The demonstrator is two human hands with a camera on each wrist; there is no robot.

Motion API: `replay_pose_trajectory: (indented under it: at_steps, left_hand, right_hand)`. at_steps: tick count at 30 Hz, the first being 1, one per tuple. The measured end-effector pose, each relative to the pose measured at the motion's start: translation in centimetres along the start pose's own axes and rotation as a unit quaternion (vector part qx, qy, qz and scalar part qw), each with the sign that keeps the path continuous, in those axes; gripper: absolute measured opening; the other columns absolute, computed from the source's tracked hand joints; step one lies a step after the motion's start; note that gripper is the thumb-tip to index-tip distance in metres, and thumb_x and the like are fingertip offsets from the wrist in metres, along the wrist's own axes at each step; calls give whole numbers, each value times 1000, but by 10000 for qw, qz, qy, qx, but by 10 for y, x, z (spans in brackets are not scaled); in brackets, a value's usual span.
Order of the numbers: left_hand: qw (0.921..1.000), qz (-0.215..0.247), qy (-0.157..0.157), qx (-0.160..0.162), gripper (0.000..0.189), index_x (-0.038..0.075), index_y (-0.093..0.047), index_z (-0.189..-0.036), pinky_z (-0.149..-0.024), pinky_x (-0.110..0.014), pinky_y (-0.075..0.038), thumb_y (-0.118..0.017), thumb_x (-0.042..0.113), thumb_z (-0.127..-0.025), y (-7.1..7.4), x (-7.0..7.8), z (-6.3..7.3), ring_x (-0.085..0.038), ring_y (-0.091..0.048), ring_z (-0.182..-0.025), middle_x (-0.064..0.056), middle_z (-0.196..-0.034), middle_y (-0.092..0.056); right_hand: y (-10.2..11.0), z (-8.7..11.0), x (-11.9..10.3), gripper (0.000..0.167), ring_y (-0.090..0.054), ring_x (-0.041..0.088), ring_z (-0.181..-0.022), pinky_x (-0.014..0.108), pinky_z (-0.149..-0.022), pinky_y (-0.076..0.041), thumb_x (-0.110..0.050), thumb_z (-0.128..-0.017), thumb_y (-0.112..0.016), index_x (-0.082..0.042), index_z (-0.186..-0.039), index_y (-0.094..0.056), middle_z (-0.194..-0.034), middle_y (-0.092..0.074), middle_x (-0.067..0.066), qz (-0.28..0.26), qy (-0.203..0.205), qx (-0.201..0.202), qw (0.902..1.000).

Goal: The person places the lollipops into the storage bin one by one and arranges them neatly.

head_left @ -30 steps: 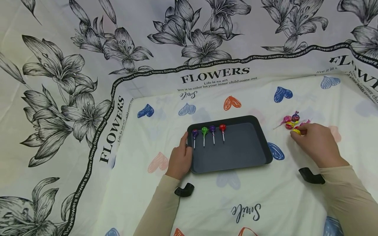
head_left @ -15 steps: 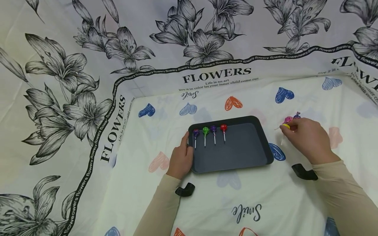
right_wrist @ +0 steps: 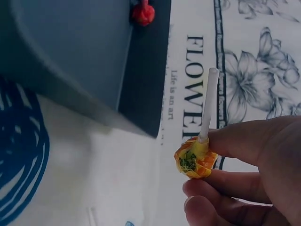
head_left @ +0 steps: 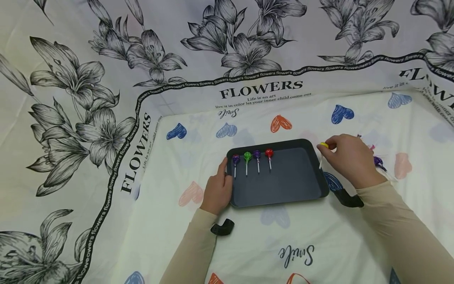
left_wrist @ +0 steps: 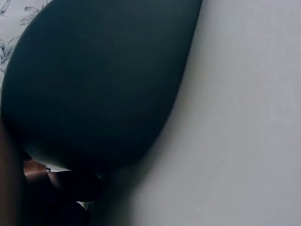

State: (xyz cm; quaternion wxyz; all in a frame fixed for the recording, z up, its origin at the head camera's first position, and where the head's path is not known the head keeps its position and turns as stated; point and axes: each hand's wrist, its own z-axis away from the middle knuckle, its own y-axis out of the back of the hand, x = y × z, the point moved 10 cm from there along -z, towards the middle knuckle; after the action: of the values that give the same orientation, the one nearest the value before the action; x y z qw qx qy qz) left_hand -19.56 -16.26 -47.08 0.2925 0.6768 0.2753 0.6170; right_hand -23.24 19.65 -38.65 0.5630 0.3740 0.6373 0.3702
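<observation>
A dark grey tray (head_left: 283, 183) lies on the cloth, and my left hand (head_left: 217, 191) grips its left edge. Along the tray's far left part lie lollipops in a row: a purple one (head_left: 235, 159), a green one (head_left: 247, 156), another purple one (head_left: 257, 153) and a red one (head_left: 269, 152). Just off the tray's right rim, my right hand (head_left: 349, 159) pinches a yellow-wrapped lollipop (head_left: 323, 145) by its head. The right wrist view shows orange and green on the wrapper of this lollipop (right_wrist: 197, 157), with its white stick sticking out past the thumb.
Other lollipops, one of them purple (head_left: 378, 161), lie right of the tray, mostly hidden behind my right hand. A white cloth (head_left: 294, 228) printed with hearts and lettering covers the surface. Black camera mounts sit at both wrists.
My right hand has picked the yellow lollipop out of the pile at the right and carried it left to beside the tray's right rim. My left hand stays at the tray.
</observation>
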Motion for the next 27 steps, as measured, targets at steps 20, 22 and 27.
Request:
replay_pose_trajectory:
  at_steps: [20,22,27]
  left_hand:
    - [10000,12,-84,-10,64,9,-35,-164,-53,-34,-32,-40,17,-101,1,3,0,-15,-37,-50,0,-62,-47]
    - [10000,-9,-74,-10,64,10,-35,-164,-53,-34,-33,-40,17,-101,2,3,0,-15,-38,-51,0,-63,-48]
    - [10000,-54,-62,-9,64,10,-35,-164,-54,-34,-34,-39,19,-101,2,2,-1,-15,-39,-52,0,-64,-49]
  right_hand:
    - [-21,-27,-48,32,-66,29,-77,42,-59,-49,-30,-100,-70,0,-107,-80,-94,-75,17,-153,440,-158,9988]
    - [-24,-29,-50,32,-65,28,-76,42,-60,-48,-30,-99,-70,-1,-107,-80,-92,-75,16,-159,440,-192,9987]
    - [-34,-33,-53,33,-65,29,-79,46,-66,-51,-30,-99,-71,0,-109,-79,-95,-75,17,-233,463,-330,9981]
